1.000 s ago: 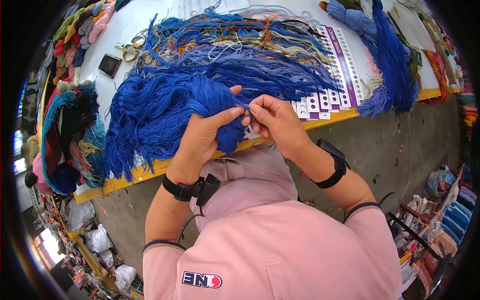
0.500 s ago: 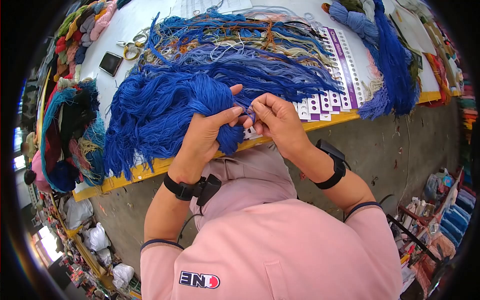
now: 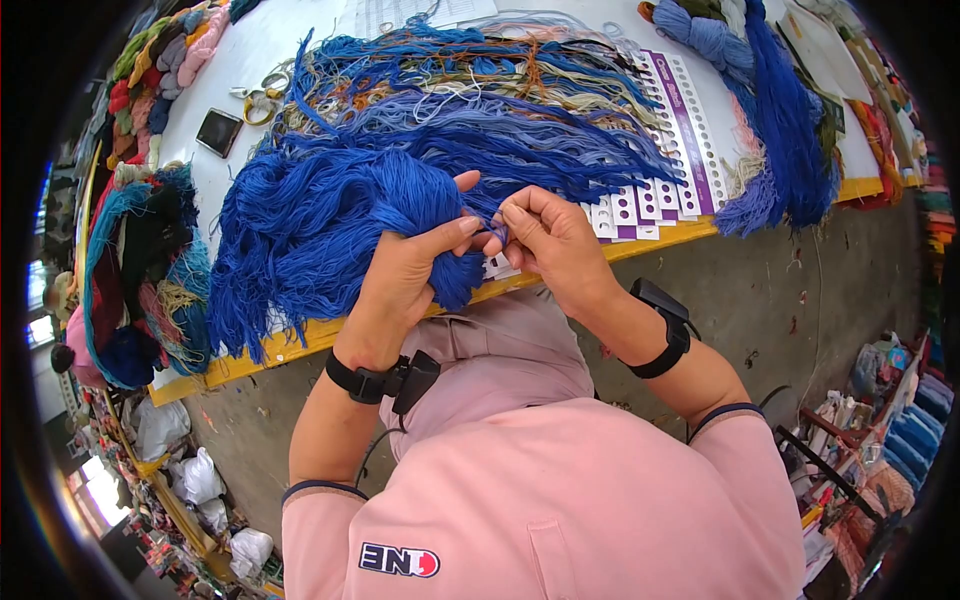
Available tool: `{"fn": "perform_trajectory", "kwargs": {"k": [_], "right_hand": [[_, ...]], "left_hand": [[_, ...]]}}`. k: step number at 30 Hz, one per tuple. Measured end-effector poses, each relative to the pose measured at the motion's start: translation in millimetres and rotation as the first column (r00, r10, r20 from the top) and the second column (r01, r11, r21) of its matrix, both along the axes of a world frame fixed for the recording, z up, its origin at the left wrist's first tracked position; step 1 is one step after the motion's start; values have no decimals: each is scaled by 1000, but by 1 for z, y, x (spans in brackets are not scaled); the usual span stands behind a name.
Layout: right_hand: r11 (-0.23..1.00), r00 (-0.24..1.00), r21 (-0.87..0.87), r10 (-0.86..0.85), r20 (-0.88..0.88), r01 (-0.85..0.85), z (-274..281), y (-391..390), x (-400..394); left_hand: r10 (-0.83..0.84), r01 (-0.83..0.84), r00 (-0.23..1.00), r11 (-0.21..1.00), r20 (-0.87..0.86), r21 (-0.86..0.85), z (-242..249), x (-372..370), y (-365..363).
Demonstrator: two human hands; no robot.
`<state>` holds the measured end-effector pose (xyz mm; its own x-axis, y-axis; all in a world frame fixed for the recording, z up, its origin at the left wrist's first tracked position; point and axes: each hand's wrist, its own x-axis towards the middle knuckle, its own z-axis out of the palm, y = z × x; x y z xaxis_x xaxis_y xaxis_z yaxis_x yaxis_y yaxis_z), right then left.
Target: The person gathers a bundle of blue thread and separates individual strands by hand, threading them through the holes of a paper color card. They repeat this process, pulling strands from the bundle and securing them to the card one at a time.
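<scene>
A thick bundle of royal-blue thread (image 3: 300,225) lies over the table's front edge, its cut ends hanging at the left. My left hand (image 3: 415,255) is wrapped around the folded right end of this bundle, thumb on top. Close beside it, my right hand (image 3: 540,235) pinches a few blue strands between thumb and fingers. The fingertips of both hands nearly meet there; the exact strands are partly hidden. Behind the bundle, threads in blue, orange and cream (image 3: 470,90) are spread across white cards with punched holes (image 3: 685,130) and purple stripes.
Scissors (image 3: 265,100) and a black phone-like device (image 3: 218,131) lie at the back left. Skeins of many colours (image 3: 150,260) hang over the left table edge. More blue hanks (image 3: 785,120) drape at the right. The table has a yellow edge (image 3: 690,232).
Almost nothing differs. Both hands keep their place, with only a slight shift of the right fingers at the blue strands.
</scene>
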<state>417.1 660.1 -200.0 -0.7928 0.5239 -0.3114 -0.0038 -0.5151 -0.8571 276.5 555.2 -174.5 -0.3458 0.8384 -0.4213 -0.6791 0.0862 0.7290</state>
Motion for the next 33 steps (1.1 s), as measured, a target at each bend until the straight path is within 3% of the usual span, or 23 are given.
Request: {"fn": "perform_trajectory", "kwargs": {"k": [22,25,31,33], "right_hand": [[999,1000,-52,6,-11,-7,-3,0,2],[969,981,155,186,54,-192,-2,2,3],[994,996,69,78,33,-80,1,6,-1],[982,995,165,89,49,-96,-6,0,-6]], "left_hand": [[-31,31,999,999,-43,-12,-3,-1,-1],[-39,38,998,999,-40,-6,-8,-3,-2],[-7,7,991,1000,134,0,-3,-5,1],[-54,51,990,998,128,24,-9,-10,-2]]}}
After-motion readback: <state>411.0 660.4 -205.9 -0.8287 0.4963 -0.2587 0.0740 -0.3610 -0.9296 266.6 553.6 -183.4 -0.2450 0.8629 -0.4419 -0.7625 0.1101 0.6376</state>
